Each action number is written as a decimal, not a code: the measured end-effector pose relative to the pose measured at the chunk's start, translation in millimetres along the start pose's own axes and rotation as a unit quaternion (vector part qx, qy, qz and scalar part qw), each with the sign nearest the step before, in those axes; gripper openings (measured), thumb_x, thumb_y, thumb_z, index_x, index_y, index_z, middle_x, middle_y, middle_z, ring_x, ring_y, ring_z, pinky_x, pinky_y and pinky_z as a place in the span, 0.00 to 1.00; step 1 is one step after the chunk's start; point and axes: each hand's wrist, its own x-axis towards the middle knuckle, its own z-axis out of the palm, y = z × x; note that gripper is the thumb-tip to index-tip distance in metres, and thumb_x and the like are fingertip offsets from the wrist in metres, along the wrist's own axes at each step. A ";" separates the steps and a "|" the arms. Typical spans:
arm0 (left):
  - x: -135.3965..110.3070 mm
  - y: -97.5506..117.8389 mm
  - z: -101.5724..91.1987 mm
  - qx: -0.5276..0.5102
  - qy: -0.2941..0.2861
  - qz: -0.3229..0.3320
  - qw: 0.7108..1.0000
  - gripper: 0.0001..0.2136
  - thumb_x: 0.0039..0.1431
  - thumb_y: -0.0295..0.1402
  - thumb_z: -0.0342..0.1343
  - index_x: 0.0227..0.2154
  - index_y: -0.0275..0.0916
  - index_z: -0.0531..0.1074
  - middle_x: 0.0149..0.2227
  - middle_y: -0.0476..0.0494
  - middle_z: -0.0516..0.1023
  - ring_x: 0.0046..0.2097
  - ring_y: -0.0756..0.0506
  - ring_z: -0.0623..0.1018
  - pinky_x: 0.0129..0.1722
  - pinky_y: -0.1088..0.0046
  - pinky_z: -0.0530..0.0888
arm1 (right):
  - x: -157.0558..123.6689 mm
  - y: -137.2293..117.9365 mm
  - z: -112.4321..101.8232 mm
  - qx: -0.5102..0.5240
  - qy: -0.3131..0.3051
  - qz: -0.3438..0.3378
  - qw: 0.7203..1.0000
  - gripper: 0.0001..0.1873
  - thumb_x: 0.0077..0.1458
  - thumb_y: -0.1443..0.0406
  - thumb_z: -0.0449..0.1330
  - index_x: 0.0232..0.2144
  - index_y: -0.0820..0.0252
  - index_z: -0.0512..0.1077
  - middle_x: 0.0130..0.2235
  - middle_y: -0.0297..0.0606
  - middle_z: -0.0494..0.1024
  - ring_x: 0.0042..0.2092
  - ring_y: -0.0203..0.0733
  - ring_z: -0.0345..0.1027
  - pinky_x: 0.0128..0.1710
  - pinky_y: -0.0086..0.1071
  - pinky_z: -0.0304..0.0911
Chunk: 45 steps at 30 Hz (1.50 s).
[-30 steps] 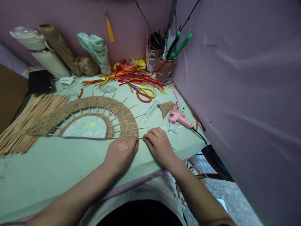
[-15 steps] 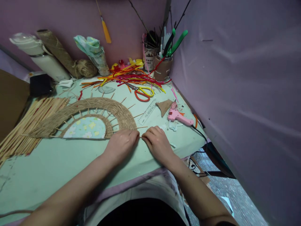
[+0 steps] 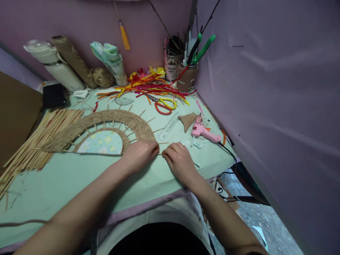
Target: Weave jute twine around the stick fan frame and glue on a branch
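Woven twine arch [image 3: 143, 128] lies flat on the worktop [image 3: 79, 180], its lower right end hidden by the left hand [image 3: 142, 153]. Bending the thin stick [image 3: 160, 154] between the hands could snap it; a sideways tug might loosen the twine. The right hand [image 3: 180, 159] keeps a narrow grip, fingertips pinching that stick; the left grip's hold is hidden, so I cannot tell

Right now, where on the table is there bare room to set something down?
Widest: between the woven piece, stick bundle and left forearm. Smaller: between the right hand and black cord. Crowded: the back, with colored strips, scissors and bottle.
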 end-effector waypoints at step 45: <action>-20.5 -23.3 21.7 -0.098 0.138 0.123 0.978 0.11 0.59 0.26 0.49 0.37 0.40 0.75 0.37 0.42 0.70 0.43 0.43 0.65 0.40 0.67 0.66 | -5.6 -12.5 -2.5 0.050 0.016 -0.029 0.998 0.08 0.60 0.68 0.52 0.40 0.58 0.70 0.39 0.40 0.75 0.42 0.44 0.65 0.42 0.39 0.57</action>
